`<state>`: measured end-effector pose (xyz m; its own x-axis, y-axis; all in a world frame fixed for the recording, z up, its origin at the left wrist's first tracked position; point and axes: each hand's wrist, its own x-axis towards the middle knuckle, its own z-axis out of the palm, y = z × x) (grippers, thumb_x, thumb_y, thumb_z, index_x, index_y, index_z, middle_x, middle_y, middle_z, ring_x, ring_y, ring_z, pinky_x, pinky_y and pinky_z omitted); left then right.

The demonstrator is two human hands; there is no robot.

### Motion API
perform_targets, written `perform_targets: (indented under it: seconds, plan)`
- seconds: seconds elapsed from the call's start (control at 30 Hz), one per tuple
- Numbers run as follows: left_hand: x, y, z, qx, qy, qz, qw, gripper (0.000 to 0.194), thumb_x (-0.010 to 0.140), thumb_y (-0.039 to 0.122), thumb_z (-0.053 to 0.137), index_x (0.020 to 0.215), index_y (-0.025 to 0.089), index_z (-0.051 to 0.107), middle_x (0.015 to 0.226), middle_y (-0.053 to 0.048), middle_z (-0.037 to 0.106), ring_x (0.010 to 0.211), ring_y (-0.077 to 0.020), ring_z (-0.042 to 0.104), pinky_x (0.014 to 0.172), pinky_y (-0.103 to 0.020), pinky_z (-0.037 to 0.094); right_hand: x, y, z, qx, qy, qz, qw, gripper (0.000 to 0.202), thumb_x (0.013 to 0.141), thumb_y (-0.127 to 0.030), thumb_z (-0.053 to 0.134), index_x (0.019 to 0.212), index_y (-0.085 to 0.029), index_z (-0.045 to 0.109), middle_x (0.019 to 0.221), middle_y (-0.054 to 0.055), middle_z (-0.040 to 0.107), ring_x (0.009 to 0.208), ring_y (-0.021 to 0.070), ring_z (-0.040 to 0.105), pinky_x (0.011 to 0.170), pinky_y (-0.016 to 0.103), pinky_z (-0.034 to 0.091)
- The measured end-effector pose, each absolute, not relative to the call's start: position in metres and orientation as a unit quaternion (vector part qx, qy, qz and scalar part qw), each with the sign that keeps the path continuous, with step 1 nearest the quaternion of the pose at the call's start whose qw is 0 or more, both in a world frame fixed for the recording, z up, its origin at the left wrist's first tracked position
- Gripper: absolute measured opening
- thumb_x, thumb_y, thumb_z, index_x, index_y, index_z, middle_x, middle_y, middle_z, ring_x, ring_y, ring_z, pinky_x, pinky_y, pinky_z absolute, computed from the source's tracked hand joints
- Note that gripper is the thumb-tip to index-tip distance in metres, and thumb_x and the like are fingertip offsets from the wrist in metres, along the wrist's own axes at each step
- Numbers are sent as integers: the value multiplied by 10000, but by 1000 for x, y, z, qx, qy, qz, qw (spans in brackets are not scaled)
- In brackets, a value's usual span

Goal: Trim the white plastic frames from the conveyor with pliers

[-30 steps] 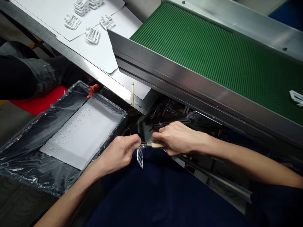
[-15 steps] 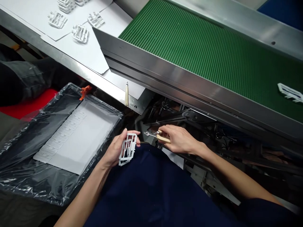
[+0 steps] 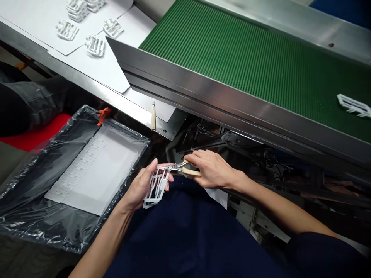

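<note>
My left hand holds a white plastic frame part with thin inner bars, its fingers behind the part and the thumb at its upper edge. My right hand is wrapped round the cream handles of small metal nippers. The nippers point left, and their jaws are at the top edge of the white part. Whether the jaws are closed on the plastic is too small to tell. Both hands are above the dark blue cloth over my lap.
A black plastic-lined bin at the left holds a white sheet and a row of white parts. White pieces and a cream-handled tool lie on the metal-edged table. The green conveyor carries another white part. A person's leg shows at left.
My right hand has moved left, bringing the nippers from beside the part to its top edge. The white part has tilted slightly in my left hand. The camera view has shifted a little.
</note>
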<state>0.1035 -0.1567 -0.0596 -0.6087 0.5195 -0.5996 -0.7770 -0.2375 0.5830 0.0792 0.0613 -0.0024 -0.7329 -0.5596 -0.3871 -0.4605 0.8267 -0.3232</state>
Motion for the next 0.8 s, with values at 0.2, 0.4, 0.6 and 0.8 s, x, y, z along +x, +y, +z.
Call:
perform_targets:
  seconds: [0.2,0.4,0.6,0.8]
  plan:
    - [104,-158,-58,-128,456,775,418,489,894,493,383,1104,113,608,755,-85,650,565,-155,578,438,-208,425,78,62,0,-273,917,-131,258,175,770,-248,485,928,-210,549,766,11,579,635,138,499,551,255,274]
    - [104,-155,-56,-149,407,796,423,461,896,478,388,1086,115,601,754,-80,638,555,-159,583,431,-215,427,81,64,-5,-212,910,-234,270,85,761,-206,507,818,-196,569,677,-23,567,566,96,460,539,234,272]
    - [100,-155,-58,-158,354,827,407,403,912,409,350,1081,132,589,780,-70,618,611,-180,602,486,-241,468,79,78,-1,-55,919,-286,265,229,813,-424,522,824,-196,537,710,-17,586,608,113,499,553,223,334]
    - [87,-150,-66,-192,322,839,395,337,904,346,349,999,146,603,795,-64,628,665,-194,618,552,-269,505,72,98,24,-22,961,-188,201,196,783,-366,563,924,-229,556,795,-2,629,665,148,563,585,245,366]
